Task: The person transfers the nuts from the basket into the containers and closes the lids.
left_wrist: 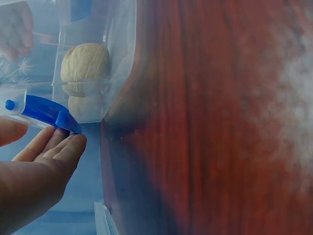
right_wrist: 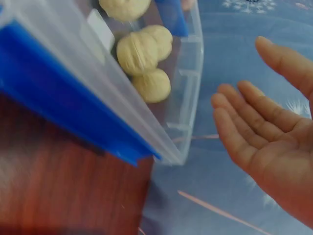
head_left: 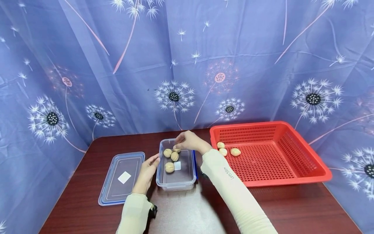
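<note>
A clear plastic food container [head_left: 176, 185] with blue side latches stands on the table. Several walnuts [head_left: 169, 167] lie inside it, most grouped toward its far end. My left hand [head_left: 147, 170] touches the container's left side, its fingertips against a blue latch [left_wrist: 46, 110] in the left wrist view. Over the container's far right corner hovers my right hand [head_left: 191, 142]. The right wrist view shows that hand empty, fingers apart and relaxed, beside the walnuts [right_wrist: 138, 53] behind the clear wall.
To the left lies the container's blue-edged lid [head_left: 112, 188] with a white label. A red perforated basket [head_left: 263, 162] stands at the right, with three walnuts [head_left: 235, 152] near its left side. A blue dandelion-print curtain [head_left: 187, 65] hangs behind the brown table [head_left: 79, 195].
</note>
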`<act>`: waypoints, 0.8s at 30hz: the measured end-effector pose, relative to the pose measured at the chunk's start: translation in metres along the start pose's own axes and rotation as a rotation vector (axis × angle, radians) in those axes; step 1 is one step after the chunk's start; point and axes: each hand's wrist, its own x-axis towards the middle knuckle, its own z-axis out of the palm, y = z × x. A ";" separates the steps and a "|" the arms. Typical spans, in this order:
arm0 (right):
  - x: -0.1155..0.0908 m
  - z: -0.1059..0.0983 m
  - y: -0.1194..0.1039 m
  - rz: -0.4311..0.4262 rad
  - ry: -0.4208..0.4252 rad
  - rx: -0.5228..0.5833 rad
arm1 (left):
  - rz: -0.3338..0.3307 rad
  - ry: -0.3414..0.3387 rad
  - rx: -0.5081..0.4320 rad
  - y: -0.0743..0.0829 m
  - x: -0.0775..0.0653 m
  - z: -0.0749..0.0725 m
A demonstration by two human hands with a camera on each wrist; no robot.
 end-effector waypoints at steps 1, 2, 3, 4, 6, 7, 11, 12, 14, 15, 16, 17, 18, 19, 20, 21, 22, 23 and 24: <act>-0.001 -0.004 0.000 -0.007 0.002 0.003 | -0.001 0.000 0.004 0.000 0.000 0.000; -0.002 -0.009 0.000 -0.014 0.006 0.004 | -0.001 -0.001 0.007 0.000 0.000 0.000; -0.003 -0.013 0.000 -0.020 0.008 0.009 | 0.000 -0.002 0.006 -0.001 0.000 0.000; -0.004 -0.018 0.000 -0.023 0.012 0.019 | 0.000 -0.001 0.006 -0.001 0.000 0.000; -0.006 -0.027 0.001 -0.027 0.023 0.030 | 0.005 -0.002 0.005 -0.001 0.000 0.000; -0.008 -0.032 0.002 -0.027 0.027 0.033 | 0.007 -0.002 0.006 -0.001 0.000 0.000; -0.015 -0.046 0.008 -0.014 0.046 0.041 | 0.004 0.000 0.003 -0.001 0.000 0.000; -0.017 -0.049 0.009 -0.012 0.048 0.042 | 0.003 0.001 0.003 -0.001 0.000 0.000; -0.021 -0.055 0.013 -0.006 0.058 0.040 | -0.002 0.002 0.003 -0.001 -0.001 0.000; -0.023 -0.058 0.015 -0.005 0.063 0.036 | -0.003 0.002 0.006 -0.002 -0.001 -0.001; -0.024 -0.061 0.017 -0.007 0.070 0.027 | -0.004 0.002 0.007 -0.002 -0.001 -0.001; -0.026 -0.064 0.019 -0.004 0.078 0.024 | -0.006 0.001 0.004 -0.002 -0.001 -0.001; -0.028 -0.068 0.020 0.000 0.086 0.016 | -0.006 0.000 0.004 -0.002 -0.001 0.000; -0.030 -0.072 0.022 0.003 0.094 0.008 | -0.005 0.001 0.002 -0.002 -0.001 0.000; -0.032 -0.076 0.023 0.009 0.103 0.004 | -0.004 0.001 0.001 -0.001 -0.001 -0.001; -0.034 -0.081 0.025 0.019 0.111 -0.002 | -0.003 0.002 0.000 -0.001 -0.001 0.000; -0.036 -0.086 0.027 0.030 0.115 -0.001 | 0.000 0.002 -0.001 -0.001 -0.001 0.000; -0.039 -0.090 0.028 0.045 0.119 0.003 | 0.001 0.002 -0.002 -0.001 -0.001 -0.001; -0.041 -0.094 0.031 0.058 0.122 0.003 | 0.002 0.001 0.000 -0.001 -0.001 -0.001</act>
